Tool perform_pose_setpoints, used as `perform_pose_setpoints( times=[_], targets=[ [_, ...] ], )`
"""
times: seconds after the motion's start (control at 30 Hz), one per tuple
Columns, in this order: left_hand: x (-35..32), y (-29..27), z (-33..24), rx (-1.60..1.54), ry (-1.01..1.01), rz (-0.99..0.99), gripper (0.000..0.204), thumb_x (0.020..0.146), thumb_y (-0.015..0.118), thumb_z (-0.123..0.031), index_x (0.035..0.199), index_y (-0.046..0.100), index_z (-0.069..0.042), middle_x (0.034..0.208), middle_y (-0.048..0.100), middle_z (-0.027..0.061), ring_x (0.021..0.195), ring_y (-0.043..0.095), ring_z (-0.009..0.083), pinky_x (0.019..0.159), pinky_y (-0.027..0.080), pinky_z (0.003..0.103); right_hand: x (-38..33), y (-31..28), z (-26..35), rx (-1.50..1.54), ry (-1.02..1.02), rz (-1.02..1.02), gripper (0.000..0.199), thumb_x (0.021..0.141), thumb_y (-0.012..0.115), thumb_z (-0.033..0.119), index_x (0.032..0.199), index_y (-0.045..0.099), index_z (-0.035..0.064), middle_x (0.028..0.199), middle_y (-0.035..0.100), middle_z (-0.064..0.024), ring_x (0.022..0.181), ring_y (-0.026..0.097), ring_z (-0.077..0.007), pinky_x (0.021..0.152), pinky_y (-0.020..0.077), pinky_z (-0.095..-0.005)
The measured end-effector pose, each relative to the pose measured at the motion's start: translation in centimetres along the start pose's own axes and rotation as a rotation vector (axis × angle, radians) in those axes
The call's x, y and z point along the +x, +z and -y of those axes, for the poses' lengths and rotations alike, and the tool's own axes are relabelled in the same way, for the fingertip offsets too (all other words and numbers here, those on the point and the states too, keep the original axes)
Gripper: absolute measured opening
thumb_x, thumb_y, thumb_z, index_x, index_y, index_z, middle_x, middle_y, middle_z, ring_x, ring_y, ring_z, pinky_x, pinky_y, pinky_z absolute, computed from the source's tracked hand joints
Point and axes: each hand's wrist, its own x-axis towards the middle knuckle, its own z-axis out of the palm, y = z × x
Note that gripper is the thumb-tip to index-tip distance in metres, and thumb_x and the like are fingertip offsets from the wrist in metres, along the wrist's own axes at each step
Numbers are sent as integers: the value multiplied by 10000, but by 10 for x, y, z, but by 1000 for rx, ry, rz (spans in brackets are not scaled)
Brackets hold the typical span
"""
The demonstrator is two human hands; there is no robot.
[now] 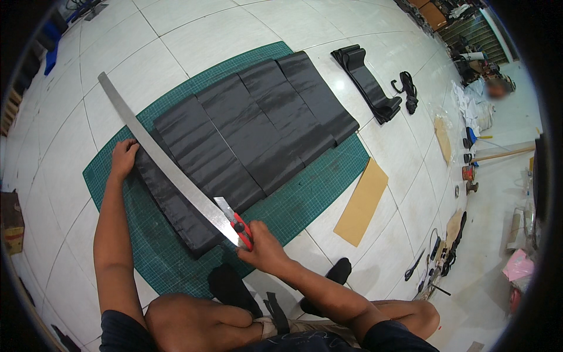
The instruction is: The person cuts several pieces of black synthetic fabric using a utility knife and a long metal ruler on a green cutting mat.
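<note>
My right hand (262, 251) is closed around a red utility knife (241, 230) with its wide blade out. The near end of a long steel ruler (167, 166) lies at the same fingers. The ruler runs slantwise to the far left, across black folded sheets. My left hand (124, 157) has its fingers curled on the far left corner of the nearest black sheet (176, 208), just beside the ruler. Further black sheets (234, 123) lie overlapping in a row to the right. Beneath them is a green gridded cutting mat (305, 199).
A tan card (362, 202) lies right of the mat. Beyond it are a folded black bundle (368, 85) and a coiled black cord (409, 94) on white floor tiles. Scissors (414, 265) and other tools lie at the right. My feet in black socks (233, 288) are near the mat's edge.
</note>
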Motion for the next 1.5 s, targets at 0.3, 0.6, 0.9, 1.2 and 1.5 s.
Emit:
perform_pose_setpoints(
  times=[0.3, 0.6, 0.9, 1.2, 1.5],
  targets=[
    [-3, -2, -9, 6, -31, 18, 406, 898, 585, -314, 1153, 685, -15, 1079, 623, 189, 1077, 587, 336, 962, 442, 417, -2, 5, -2, 11, -38, 4, 452, 787, 749, 172, 1051, 444, -31, 996, 479, -211, 859, 555, -360, 760, 467, -437],
    [2, 1, 3, -17, -13, 5, 395, 877, 622, -315, 1145, 702, -36, 1085, 628, 197, 1076, 587, 352, 968, 450, 439, 2, 2, -2, -7, -22, 19, 444, 791, 743, 190, 1043, 451, -31, 990, 476, -214, 869, 548, -351, 771, 463, -439],
    [1, 2, 1, -33, 8, 4, 395, 875, 617, -312, 1137, 702, -29, 1081, 631, 193, 1080, 588, 350, 969, 449, 436, 1, -1, 1, -21, -13, 22, 435, 792, 752, 199, 1011, 440, -10, 931, 523, -220, 812, 579, -377, 723, 466, -450],
    [-10, -17, -20, -4, -3, 51, 503, 809, 653, -395, 1151, 707, -31, 1131, 641, 207, 1143, 574, 361, 1002, 444, 446, 6, -76, 29, -161, 1, -105, 424, 802, 761, 262, 1062, 490, 64, 845, 637, -163, 772, 675, -369, 665, 519, -465],
    [-1, -9, -19, 231, -4, 94, 594, 749, 750, -397, 1223, 659, -51, 1100, 664, 207, 1068, 619, 374, 973, 482, 452, -38, -298, -6, -353, -137, -616, 511, 801, 801, 124, 1202, 496, 36, 964, 558, -28, 848, 542, -127, 772, 485, -292]
  ],
)
